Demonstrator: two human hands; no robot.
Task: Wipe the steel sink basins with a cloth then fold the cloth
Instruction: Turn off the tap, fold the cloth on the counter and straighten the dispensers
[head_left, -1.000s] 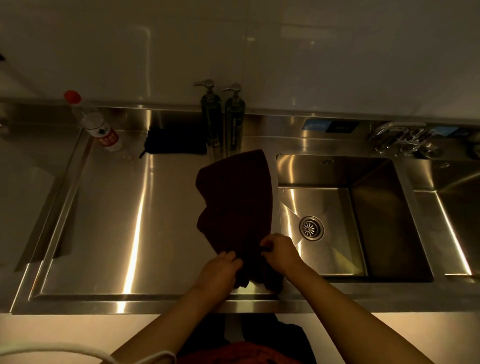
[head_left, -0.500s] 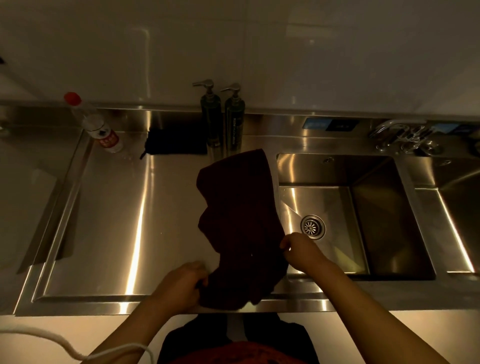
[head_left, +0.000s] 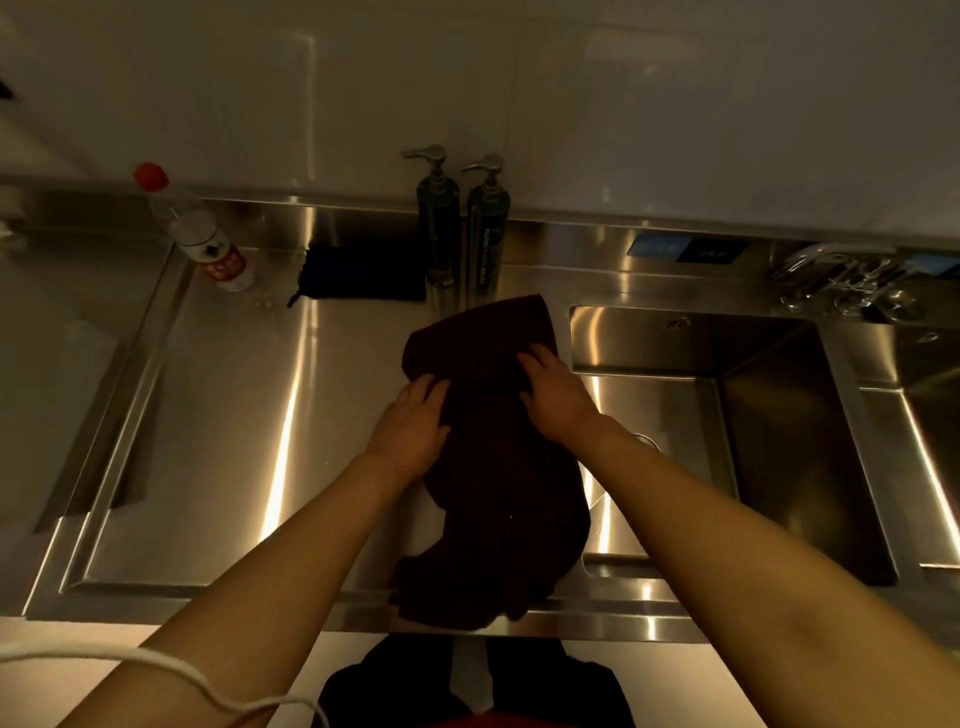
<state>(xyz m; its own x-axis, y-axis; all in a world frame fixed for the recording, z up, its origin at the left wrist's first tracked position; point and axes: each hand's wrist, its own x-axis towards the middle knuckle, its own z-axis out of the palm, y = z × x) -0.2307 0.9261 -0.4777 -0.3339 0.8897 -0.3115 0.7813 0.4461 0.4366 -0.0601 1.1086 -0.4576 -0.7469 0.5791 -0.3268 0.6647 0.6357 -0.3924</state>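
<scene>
Head view, dark cloth (head_left: 498, 467) spread on steel counter (head_left: 218, 441) left of sink basin (head_left: 753, 415), near end over front edge, left hand (head_left: 415, 421) flat on cloth, right hand (head_left: 556, 395) fingers spread, pressing far part, neither gripping.

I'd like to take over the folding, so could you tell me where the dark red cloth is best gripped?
Probably the near hem of the dark red cloth, from the front: it hangs loose over the counter edge, while the left hand and right hand cover the far end.
</scene>
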